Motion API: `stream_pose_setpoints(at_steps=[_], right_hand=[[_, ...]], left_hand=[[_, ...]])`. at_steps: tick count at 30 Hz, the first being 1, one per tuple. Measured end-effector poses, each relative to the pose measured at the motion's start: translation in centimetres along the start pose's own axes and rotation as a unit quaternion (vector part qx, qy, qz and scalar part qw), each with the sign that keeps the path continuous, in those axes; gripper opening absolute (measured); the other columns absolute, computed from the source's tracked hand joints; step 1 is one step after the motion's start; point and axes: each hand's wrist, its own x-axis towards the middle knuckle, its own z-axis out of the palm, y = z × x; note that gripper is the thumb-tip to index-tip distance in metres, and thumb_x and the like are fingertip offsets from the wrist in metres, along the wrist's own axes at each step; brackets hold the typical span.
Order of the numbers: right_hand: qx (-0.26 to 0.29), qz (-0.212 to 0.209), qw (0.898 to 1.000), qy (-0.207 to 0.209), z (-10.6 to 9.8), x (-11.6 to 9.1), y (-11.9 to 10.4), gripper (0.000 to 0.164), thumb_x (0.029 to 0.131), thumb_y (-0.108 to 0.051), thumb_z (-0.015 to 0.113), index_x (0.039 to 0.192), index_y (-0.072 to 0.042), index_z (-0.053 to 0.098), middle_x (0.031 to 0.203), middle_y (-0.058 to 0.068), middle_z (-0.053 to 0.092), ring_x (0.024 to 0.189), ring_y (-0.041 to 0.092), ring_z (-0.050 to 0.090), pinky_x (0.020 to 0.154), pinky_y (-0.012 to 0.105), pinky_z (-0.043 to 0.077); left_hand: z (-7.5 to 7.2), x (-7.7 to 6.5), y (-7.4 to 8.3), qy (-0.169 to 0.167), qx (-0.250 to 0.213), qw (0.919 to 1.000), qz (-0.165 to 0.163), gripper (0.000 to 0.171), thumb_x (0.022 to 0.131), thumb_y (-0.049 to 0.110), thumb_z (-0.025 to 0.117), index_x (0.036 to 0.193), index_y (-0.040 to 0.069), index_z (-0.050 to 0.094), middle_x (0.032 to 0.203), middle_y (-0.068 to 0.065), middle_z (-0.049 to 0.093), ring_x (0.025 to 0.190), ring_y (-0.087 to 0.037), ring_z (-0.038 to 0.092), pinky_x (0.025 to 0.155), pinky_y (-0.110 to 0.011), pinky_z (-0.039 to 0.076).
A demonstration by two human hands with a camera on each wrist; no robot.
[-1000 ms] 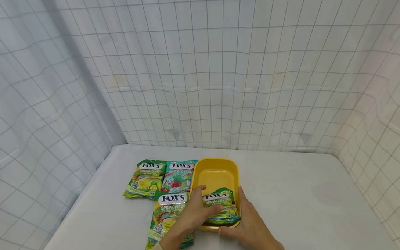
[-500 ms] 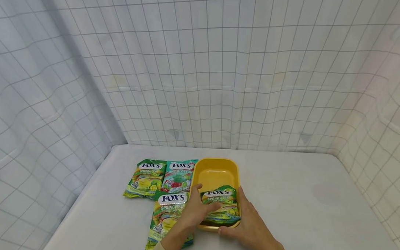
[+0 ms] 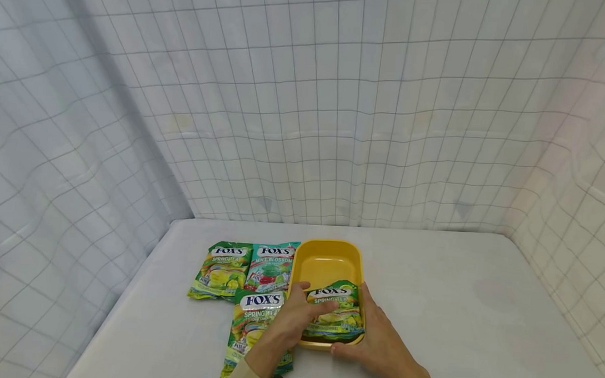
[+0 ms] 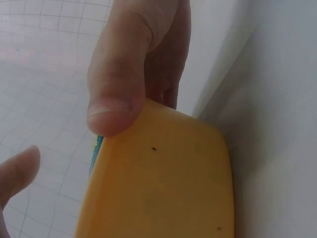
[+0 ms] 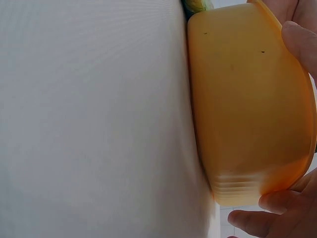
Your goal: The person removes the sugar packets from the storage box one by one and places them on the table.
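A yellow plastic box (image 3: 324,274) stands on the table with a green FOX'S Spring Tea candy bag (image 3: 334,317) lying in its near half. My left hand (image 3: 298,315) reaches over the box's left side, its index finger by the bag's left edge and its thumb stretched above the bag. In the left wrist view this thumb (image 4: 21,171) stands apart from the rim. My right hand (image 3: 377,342) grips the near right corner of the box, thumb on the front and fingers along the right side. The right wrist view shows the box wall (image 5: 247,99) between its thumb and fingers.
Left of the box lie a Spring Tea bag (image 3: 222,271), a teal Mint Blossom bag (image 3: 271,268) and another Spring Tea bag (image 3: 253,321), partly under my left forearm. White gridded sheets (image 3: 334,129) enclose the white table (image 3: 453,305).
The bag in the box has shifted slightly away from me and lies flatter than a second ago. My left thumb has moved up a little over it. The right hand stays put.
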Motion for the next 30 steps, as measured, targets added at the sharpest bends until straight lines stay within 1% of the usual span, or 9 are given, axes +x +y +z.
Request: stream_pose_setpoints(at_steps=[3,7,10,14,18,21,25,27,30], right_hand=[[0.003,-0.003,1.0,-0.001,0.02,-0.02,0.01,0.143,0.064,-0.075,0.082,0.164,-0.005,0.008,0.163,0.015,0.03,0.137,0.036,0.043,0.107,0.057,0.04],[0.013,-0.005,1.0,-0.005,0.05,0.05,0.05,0.142,0.065,-0.074,0.082,0.164,-0.005,0.007,0.165,0.016,0.024,0.143,0.037,0.037,0.111,0.058,0.036],[0.019,-0.007,1.0,-0.008,0.06,0.09,0.09,0.142,0.065,-0.073,0.083,0.164,-0.006,0.006,0.167,0.016,0.02,0.146,0.037,0.033,0.113,0.058,0.033],[0.018,-0.007,1.0,-0.009,0.1,0.1,0.18,0.142,0.066,-0.073,0.083,0.164,-0.006,0.005,0.167,0.016,0.02,0.146,0.036,0.033,0.113,0.058,0.034],[0.016,-0.008,1.0,-0.008,0.11,0.13,0.24,0.142,0.066,-0.073,0.082,0.164,-0.006,0.005,0.167,0.017,0.019,0.146,0.037,0.034,0.113,0.058,0.034],[0.013,-0.008,1.0,-0.008,0.11,0.17,0.26,0.142,0.066,-0.074,0.082,0.164,-0.006,0.005,0.167,0.017,0.019,0.146,0.037,0.033,0.113,0.058,0.034],[0.009,-0.005,1.0,-0.008,0.11,0.2,0.23,0.142,0.066,-0.074,0.081,0.164,-0.006,0.005,0.167,0.017,0.019,0.146,0.038,0.033,0.112,0.058,0.034],[0.009,-0.005,1.0,-0.009,0.12,0.21,0.2,0.142,0.066,-0.075,0.081,0.164,-0.006,0.005,0.167,0.018,0.019,0.146,0.038,0.033,0.112,0.058,0.034],[0.012,0.0,1.0,-0.01,0.16,0.19,0.17,0.143,0.065,-0.075,0.081,0.164,-0.005,0.005,0.166,0.018,0.019,0.146,0.038,0.033,0.112,0.058,0.034]], left_hand=[[0.0,-0.06,-0.08,-0.002,-0.001,1.0,0.0,0.099,0.083,0.028,0.087,0.151,-0.007,0.025,0.136,-0.025,0.048,0.116,-0.037,0.05,0.108,-0.06,0.035],[-0.09,-0.11,-0.15,-0.006,-0.006,1.0,0.002,0.101,0.084,0.029,0.086,0.153,-0.006,0.021,0.138,-0.027,0.047,0.117,-0.037,0.051,0.108,-0.06,0.036],[-0.25,-0.14,-0.08,-0.013,-0.02,0.9997,0.006,0.104,0.085,0.028,0.085,0.154,-0.005,0.014,0.147,-0.033,0.04,0.12,-0.038,0.051,0.108,-0.059,0.038],[-0.44,-0.11,-0.08,-0.02,-0.037,0.999,0.014,0.104,0.087,0.025,0.083,0.154,-0.006,0.009,0.153,-0.038,0.028,0.123,-0.041,0.052,0.107,-0.058,0.041],[-0.49,-0.09,-0.09,-0.014,-0.035,0.9991,0.018,0.1,0.088,0.024,0.082,0.153,-0.009,0.013,0.148,-0.037,0.034,0.119,-0.04,0.053,0.103,-0.056,0.044],[-0.49,-0.06,-0.06,-0.005,-0.027,0.9995,0.015,0.098,0.087,0.024,0.083,0.152,-0.01,0.017,0.142,-0.033,0.039,0.116,-0.038,0.052,0.102,-0.056,0.043],[-0.59,0.08,-0.07,-0.003,-0.028,0.9996,0.008,0.095,0.087,0.023,0.083,0.151,-0.011,0.022,0.137,-0.03,0.045,0.114,-0.036,0.052,0.103,-0.056,0.042],[-0.68,0.14,-0.1,-0.009,-0.034,0.9994,0.005,0.09,0.087,0.02,0.083,0.149,-0.012,0.026,0.135,-0.029,0.046,0.112,-0.034,0.052,0.102,-0.054,0.043],[-0.81,0.24,-0.19,-0.024,-0.05,0.9985,0.006,0.08,0.088,0.015,0.081,0.145,-0.013,0.033,0.126,-0.027,0.048,0.102,-0.03,0.054,0.093,-0.044,0.048]])
